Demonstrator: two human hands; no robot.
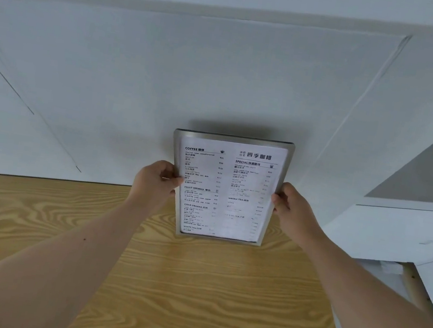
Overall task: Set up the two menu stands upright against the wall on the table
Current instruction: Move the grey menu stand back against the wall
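- 1 menu stand is seen upright on the wooden table, its bottom edge on the tabletop and its top close to the pale wall behind; contact with the wall cannot be told.
- The stand's left edge is gripped by the left hand, fingers curled around the frame, thumb on the front.
- The right edge is clasped likewise by the right hand.
- A printed menu sheet is carried inside a silver-grey frame.
- A white cabinet is seen at the right.
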